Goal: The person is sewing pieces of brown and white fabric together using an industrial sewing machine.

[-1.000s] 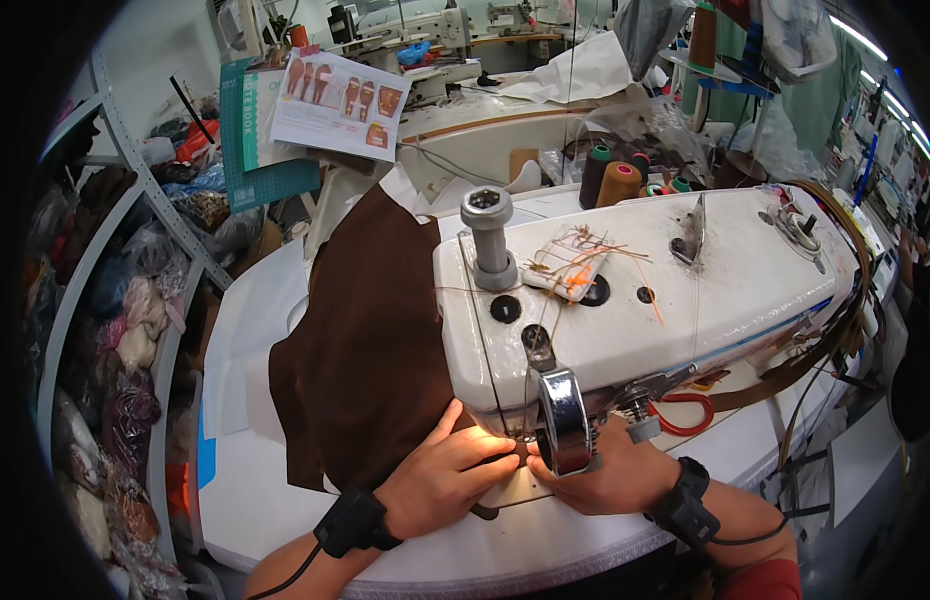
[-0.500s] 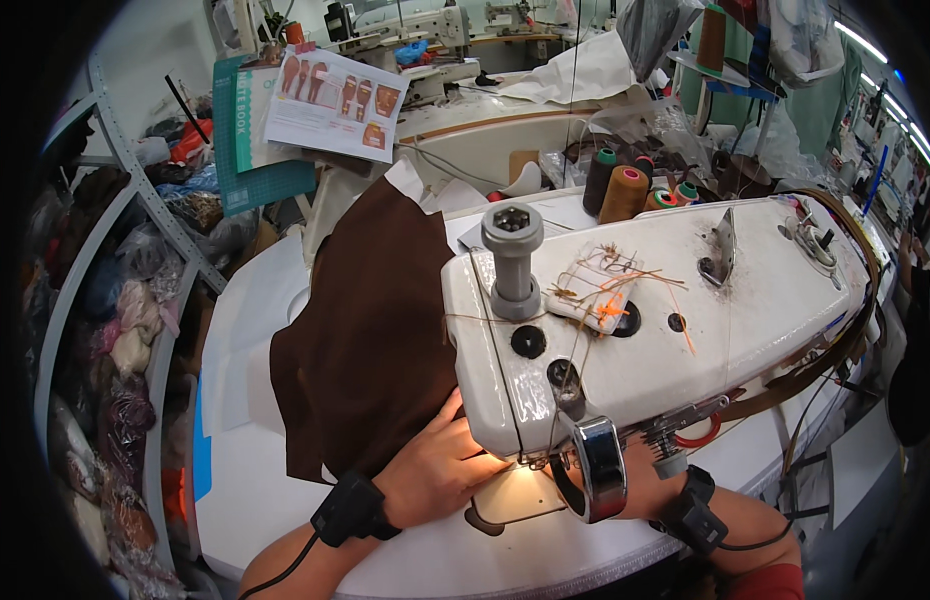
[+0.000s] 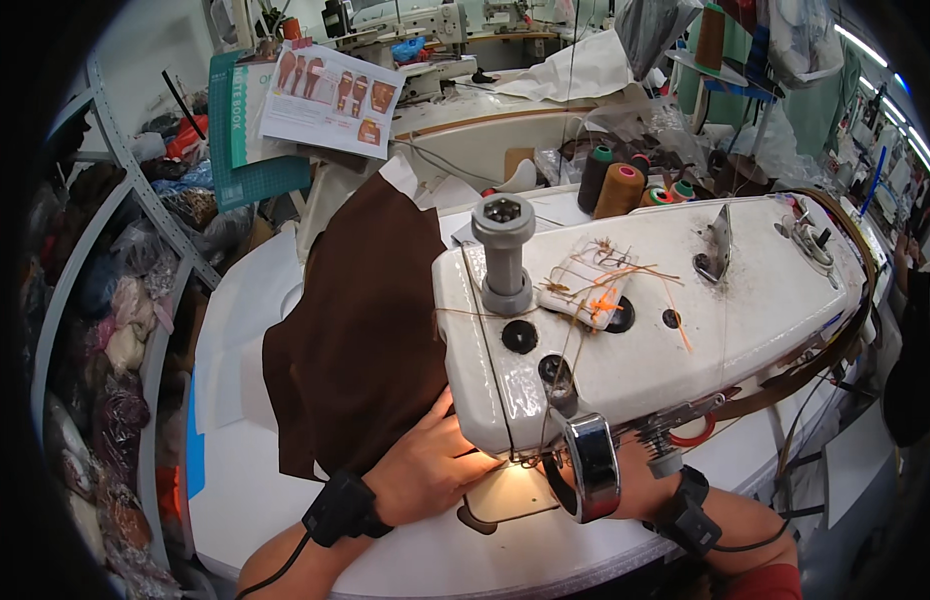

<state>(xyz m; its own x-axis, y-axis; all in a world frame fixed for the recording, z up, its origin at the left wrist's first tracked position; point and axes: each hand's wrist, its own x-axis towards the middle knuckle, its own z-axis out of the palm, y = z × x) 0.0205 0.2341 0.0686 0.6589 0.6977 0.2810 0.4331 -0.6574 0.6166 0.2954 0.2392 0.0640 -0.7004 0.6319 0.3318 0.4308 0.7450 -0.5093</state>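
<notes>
A dark brown piece of cloth or leather (image 3: 355,330) lies on the white table, to the left of the white sewing machine (image 3: 645,300), and its right edge goes out of sight behind the machine's head. My left hand (image 3: 423,473) rests flat at its near right corner, fingers stretched toward the lit needle area. Under the lamp glow shows a pale metal plate (image 3: 513,494). Beyond the shiny metal ring-like part (image 3: 593,468), my right hand (image 3: 630,482) is close to the needle; its fingers are hidden by the machine. Both wrists wear black cabled bands.
Thread cones (image 3: 619,190) stand behind the machine. Scissors with a red handle (image 3: 697,432) lie partly under its arm. A printed sheet (image 3: 330,100) leans on a green cutting mat (image 3: 225,150) at the back left. Shelves full of bagged materials (image 3: 130,330) line the left.
The whole view has shifted very slightly to the left. Both hands and the brown piece keep nearly the same places beside the machine.
</notes>
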